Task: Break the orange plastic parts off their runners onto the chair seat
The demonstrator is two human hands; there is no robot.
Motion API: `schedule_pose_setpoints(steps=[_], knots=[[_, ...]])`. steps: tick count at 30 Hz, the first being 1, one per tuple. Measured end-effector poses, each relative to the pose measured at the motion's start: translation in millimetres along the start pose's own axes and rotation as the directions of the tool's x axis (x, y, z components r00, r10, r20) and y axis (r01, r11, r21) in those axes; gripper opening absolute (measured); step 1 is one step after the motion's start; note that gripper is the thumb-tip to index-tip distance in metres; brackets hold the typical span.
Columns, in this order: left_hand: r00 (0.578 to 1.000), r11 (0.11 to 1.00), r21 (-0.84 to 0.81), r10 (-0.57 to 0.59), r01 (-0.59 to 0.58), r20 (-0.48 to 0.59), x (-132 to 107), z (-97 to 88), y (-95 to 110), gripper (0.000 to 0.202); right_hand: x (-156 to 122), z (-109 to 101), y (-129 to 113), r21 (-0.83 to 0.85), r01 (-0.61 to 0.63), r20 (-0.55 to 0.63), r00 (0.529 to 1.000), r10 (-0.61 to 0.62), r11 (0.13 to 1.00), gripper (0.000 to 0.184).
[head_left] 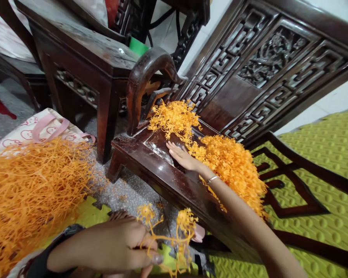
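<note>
Low in the picture, my left hand has its fingers closed on thin orange stems of an artificial flower sprig, whose small curly blossoms hang off to the right. My right hand lies flat with fingers stretched out on the dark wooden chair seat, holding nothing. Just behind its fingers sits a loose bunch of orange flower sprigs. A larger pile of orange blossoms covers the right part of the seat, beside my right wrist.
Bare orange stems are heaped at the left, in front of a white bag with pink handles. A dark wooden table stands behind, with a green roll on it. Yellow foam matting covers the floor at right.
</note>
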State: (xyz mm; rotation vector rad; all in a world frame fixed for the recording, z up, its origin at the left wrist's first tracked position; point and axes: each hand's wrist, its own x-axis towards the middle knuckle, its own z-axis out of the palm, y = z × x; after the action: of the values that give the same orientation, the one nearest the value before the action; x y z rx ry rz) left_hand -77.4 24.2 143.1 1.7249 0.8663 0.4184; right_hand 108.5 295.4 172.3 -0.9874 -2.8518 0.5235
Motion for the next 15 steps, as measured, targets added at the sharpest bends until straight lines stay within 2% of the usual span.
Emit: schedule_pose_setpoints(steps=[1,3,4,5,8,12,14,15], knots=[[1.0,1.0,-0.007,0.002,-0.002,0.001,0.3,0.2,-0.2,0.038,-0.1,-2.9,-0.3,-0.001,-0.007,-0.073,0.997,0.007,1.0,0.063],[1.0,0.999,-0.035,0.009,-0.009,0.013,0.9,0.6,-0.9,0.039,-1.1,-6.6,-0.4,0.016,-0.038,-0.273,0.961,0.041,0.999,0.067],[1.0,0.999,-0.05,0.011,-0.01,0.019,1.1,0.8,-1.5,0.04,-2.2,-6.6,-0.1,0.033,-0.056,-0.306,0.95,0.064,0.998,0.069],[1.0,0.998,-0.06,0.011,-0.01,0.023,1.2,1.0,-2.1,0.04,-3.5,-5.4,0.5,0.051,-0.073,-0.277,0.957,0.084,0.996,0.07],[1.0,0.998,-0.061,0.002,-0.001,0.018,1.6,1.4,-3.7,0.043,-7.8,3.5,2.5,0.092,-0.084,-0.046,0.995,0.089,0.992,0.07],[1.0,0.999,-0.054,0.006,-0.007,-0.005,2.9,1.2,-3.9,0.043,-11.1,9.5,1.4,0.167,-0.11,-0.041,0.992,0.118,0.98,0.073],[1.0,0.998,-0.066,0.003,-0.003,-0.002,4.0,1.1,-3.1,0.043,-12.0,5.1,-1.9,0.218,-0.128,0.001,0.991,0.131,0.967,0.072],[1.0,0.997,-0.071,0.003,-0.003,-0.005,4.5,1.0,-2.4,0.043,-12.7,1.2,-4.4,0.279,-0.13,-0.03,0.989,0.144,0.952,0.071]])
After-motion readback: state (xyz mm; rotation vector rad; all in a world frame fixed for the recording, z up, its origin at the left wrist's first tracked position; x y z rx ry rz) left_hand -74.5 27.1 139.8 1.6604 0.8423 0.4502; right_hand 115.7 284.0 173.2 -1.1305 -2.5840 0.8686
